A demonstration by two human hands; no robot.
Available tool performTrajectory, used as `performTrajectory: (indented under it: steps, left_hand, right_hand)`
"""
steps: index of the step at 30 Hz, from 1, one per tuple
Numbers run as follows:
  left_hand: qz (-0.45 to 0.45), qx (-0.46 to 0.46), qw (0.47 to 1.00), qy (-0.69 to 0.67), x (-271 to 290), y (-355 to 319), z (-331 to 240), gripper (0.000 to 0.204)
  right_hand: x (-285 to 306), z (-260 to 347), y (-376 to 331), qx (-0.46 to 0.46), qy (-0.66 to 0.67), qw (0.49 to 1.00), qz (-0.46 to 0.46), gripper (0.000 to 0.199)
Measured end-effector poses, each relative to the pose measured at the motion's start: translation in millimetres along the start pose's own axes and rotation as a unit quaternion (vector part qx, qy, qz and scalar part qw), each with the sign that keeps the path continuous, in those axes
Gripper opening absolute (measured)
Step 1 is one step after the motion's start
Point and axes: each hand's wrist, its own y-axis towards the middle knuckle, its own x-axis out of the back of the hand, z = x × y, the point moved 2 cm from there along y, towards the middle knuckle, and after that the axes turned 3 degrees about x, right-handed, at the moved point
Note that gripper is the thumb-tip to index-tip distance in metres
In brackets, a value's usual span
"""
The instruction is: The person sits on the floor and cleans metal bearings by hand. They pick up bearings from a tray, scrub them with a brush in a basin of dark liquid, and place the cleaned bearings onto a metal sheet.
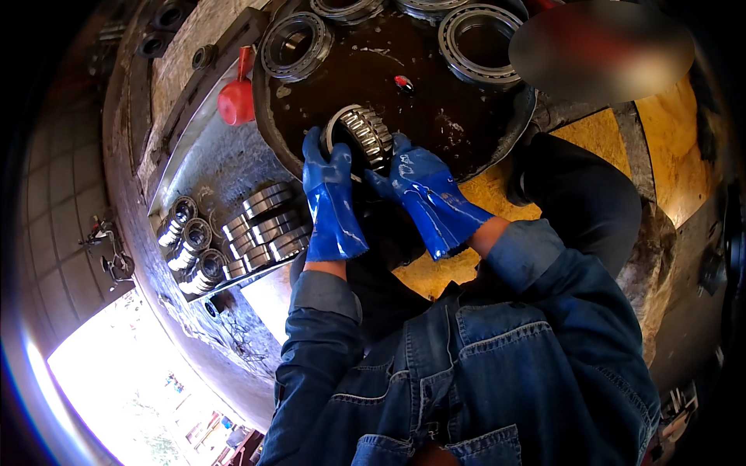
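Both my hands wear blue rubber gloves and hold a roller bearing (362,133) between them, tilted, over the near edge of a round basin (268,132) of dark liquid. My left hand (326,171) grips the bearing's left side, with thumb and fingers up along it. My right hand (420,180) holds its lower right side, fingers partly hidden behind it. The bearing's shiny rollers face up and to the right. A small red-and-black object (403,83) lies in the basin beyond it.
Large bearing rings, one at left (297,46) and one at right (480,45), sit along the basin's far rim. A red scoop-like tool (236,101) lies left of it. On a metal tray (233,159) stand stacked steel rings (268,229) and several smaller bearings (197,233). Yellow boards (594,144) lie at right.
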Motion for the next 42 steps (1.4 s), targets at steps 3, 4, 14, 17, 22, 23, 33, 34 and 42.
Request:
performTrajectory:
  steps: [3,4,14,17,22,23,33,34,42]
  left_hand:
    - [0.015,0.026,0.999,-0.027,-2,2,-5,0.062]
    - [0.010,0.015,1.000,-0.011,-1,1,-5,0.062]
    - [0.011,0.055,0.996,-0.063,-1,-2,-5,0.060]
    - [0.011,0.080,0.996,0.045,3,4,-5,0.065]
    - [-0.016,0.119,0.986,0.111,-1,12,-6,0.061]
    - [-0.015,0.105,0.986,0.127,0,14,-4,0.061]
    - [-0.012,0.059,0.998,0.014,3,-2,-8,0.059]
    - [-0.007,0.058,0.998,0.002,3,1,-6,0.060]
    - [-0.002,0.054,0.998,-0.007,1,0,-11,0.062]
  right_hand:
    - [3,-3,2,0.015,0.021,1.000,-0.008,0.096]
    - [0,-5,1,0.024,0.024,0.999,-0.016,0.096]
    - [22,6,12,-0.012,0.087,0.995,0.038,0.096]
    - [36,37,43,0.037,0.016,0.999,-0.011,0.092]
    - [24,59,118,0.109,-0.056,0.991,0.060,0.055]
    - [24,63,123,0.099,-0.055,0.990,0.081,0.052]
    - [4,23,9,-0.014,-0.017,0.999,-0.028,0.096]
    - [2,12,6,-0.022,-0.066,0.997,0.016,0.101]
    - [-9,-7,6,0.025,-0.035,0.999,0.000,0.092]
